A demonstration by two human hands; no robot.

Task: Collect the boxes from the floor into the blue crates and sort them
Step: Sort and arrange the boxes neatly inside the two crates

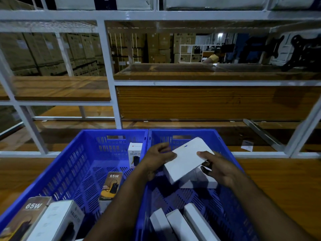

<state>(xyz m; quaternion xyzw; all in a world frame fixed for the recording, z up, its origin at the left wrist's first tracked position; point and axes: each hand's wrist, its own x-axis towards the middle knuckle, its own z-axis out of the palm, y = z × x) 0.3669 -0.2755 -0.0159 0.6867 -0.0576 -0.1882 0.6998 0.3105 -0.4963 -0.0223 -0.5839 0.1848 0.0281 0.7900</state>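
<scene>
Two blue crates stand side by side on a wooden surface. Above the right crate (224, 141), both hands hold a flat white box (186, 162) tilted. My left hand (156, 159) grips its left edge and my right hand (218, 167) grips its right edge. Another white box (201, 181) lies under it in the crate, and three white boxes (180, 223) stand on edge at the near end. The left crate (69, 153) holds a 65W box (111, 186), a white Halley box (134, 154) against its right wall, and two boxes (40, 221) at the near left.
A white metal rack (107, 70) with wooden shelves stands right behind the crates. A small white card (247, 146) lies on the low shelf at the right. Stacked cardboard cartons and a seated person show far behind the rack.
</scene>
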